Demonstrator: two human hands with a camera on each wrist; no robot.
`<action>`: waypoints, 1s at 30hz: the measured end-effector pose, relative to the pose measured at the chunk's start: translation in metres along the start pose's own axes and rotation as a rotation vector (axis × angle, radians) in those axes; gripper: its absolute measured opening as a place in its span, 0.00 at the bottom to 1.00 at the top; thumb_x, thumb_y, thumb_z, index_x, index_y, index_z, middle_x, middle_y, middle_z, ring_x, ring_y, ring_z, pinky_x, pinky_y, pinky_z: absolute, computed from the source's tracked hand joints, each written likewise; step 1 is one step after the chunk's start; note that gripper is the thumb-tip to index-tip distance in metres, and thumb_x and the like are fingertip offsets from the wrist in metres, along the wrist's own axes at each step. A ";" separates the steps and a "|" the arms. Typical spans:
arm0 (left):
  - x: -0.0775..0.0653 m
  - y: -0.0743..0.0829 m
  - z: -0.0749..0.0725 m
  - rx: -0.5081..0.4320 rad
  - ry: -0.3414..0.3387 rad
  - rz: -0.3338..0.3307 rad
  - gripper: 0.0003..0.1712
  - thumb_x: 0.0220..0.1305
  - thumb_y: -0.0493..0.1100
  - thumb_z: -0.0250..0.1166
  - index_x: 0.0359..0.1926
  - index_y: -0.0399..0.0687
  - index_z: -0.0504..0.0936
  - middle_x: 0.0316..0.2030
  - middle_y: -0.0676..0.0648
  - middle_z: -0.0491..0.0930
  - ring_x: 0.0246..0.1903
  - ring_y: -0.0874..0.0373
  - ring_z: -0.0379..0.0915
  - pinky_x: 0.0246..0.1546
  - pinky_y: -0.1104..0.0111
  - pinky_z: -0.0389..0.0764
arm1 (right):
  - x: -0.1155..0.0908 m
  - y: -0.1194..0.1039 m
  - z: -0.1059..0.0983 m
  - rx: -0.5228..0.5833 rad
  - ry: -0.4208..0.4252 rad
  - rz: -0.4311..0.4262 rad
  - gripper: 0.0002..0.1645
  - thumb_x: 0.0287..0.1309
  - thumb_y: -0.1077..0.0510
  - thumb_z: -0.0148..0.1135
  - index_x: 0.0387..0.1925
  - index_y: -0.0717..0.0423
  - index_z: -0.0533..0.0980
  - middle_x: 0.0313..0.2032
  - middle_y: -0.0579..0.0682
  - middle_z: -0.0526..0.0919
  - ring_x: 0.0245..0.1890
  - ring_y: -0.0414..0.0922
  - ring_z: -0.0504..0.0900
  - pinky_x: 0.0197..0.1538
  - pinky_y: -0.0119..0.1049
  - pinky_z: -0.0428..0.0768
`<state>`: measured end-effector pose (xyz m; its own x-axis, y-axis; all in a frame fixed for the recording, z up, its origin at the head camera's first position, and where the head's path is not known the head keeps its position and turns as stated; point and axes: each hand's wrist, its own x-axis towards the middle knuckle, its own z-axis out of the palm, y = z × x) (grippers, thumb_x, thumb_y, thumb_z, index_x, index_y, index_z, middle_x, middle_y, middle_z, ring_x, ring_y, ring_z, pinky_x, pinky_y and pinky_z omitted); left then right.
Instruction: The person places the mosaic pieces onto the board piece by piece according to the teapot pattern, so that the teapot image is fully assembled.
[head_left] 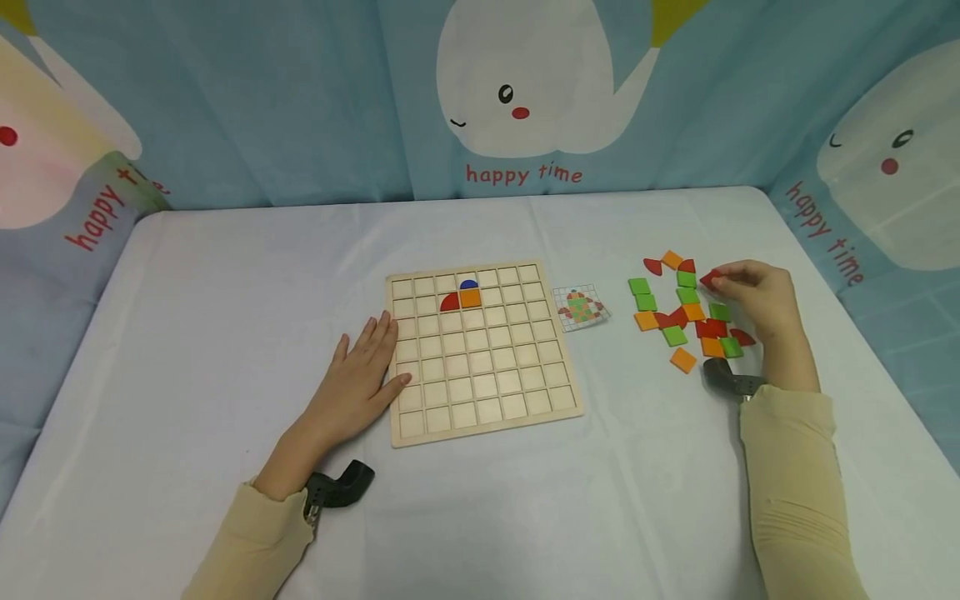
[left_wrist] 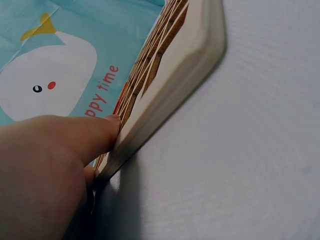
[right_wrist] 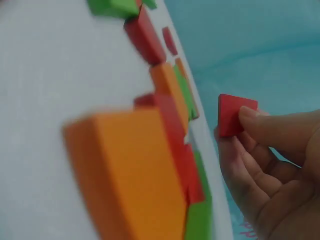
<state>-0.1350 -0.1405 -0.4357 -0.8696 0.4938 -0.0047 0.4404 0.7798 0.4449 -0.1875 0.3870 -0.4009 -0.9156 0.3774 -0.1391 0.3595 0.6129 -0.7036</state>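
Note:
My left hand [head_left: 357, 375] lies along the left edge of a wooden grid board [head_left: 486, 425], fingers extended; its thumb [left_wrist: 102, 132] touches the rim in the left wrist view. On the board, a red quarter-circle piece [head_left: 450, 302] sits beside an orange square [head_left: 470, 297], with a blue half-round piece [head_left: 468, 284] just above the square. Over at the right, my right hand [head_left: 768, 304] pinches a small red block [right_wrist: 232, 115] between thumb and fingers, raised off the table. Its full outline is partly covered by the fingertips.
Loose green, orange and red pieces [head_left: 674, 335] lie scattered left of my right hand. A pattern card [head_left: 581, 307] with a turtle-like picture lies at the board's right side. A blue curtain [head_left: 300, 100] stands behind the white tabletop [head_left: 187, 333].

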 end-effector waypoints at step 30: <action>-0.001 -0.001 -0.001 0.001 0.003 0.007 0.41 0.71 0.52 0.50 0.72 0.32 0.43 0.72 0.37 0.39 0.71 0.43 0.32 0.65 0.44 0.34 | -0.021 -0.053 0.015 0.286 0.050 -0.100 0.22 0.58 0.45 0.63 0.50 0.51 0.80 0.42 0.41 0.81 0.42 0.37 0.78 0.59 0.35 0.69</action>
<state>-0.1349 -0.1420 -0.4350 -0.8672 0.4980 0.0015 0.4467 0.7766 0.4442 -0.1901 0.3360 -0.3712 -0.9312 0.3632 -0.0298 0.1964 0.4312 -0.8806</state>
